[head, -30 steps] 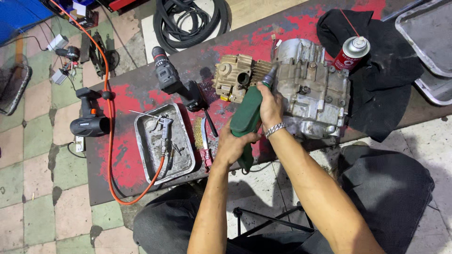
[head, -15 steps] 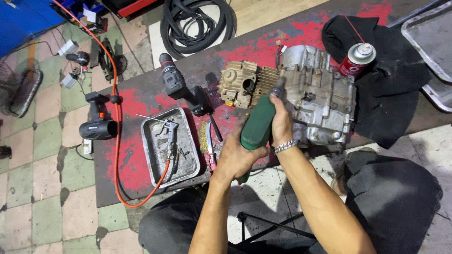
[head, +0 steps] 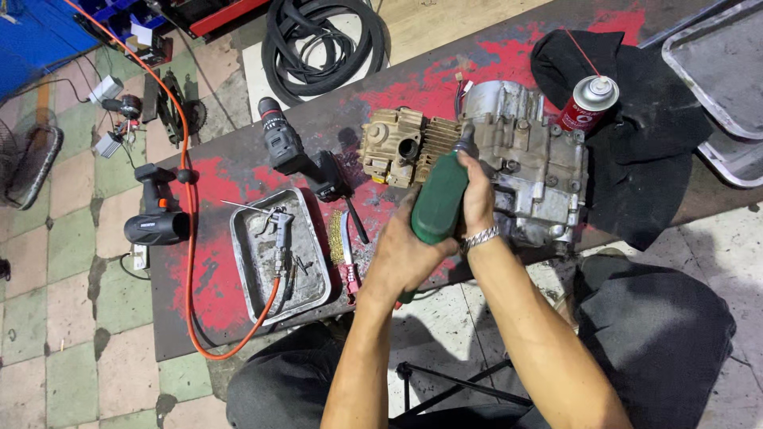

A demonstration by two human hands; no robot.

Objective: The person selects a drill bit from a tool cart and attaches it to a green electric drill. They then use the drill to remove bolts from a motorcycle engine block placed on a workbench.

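head view: both hands closed round green rotary tool, tip at engine

Landmark: metal tray, on workbench.
Air blow gun: inside tray.
Orange hose: left of tray.
Cordless drill: above tray.
Wire brush: right of tray.
Spray can: far right, on black cloth.

Slid the green plastic power tool a bit up along the grey metal engine (both hands moved with it).
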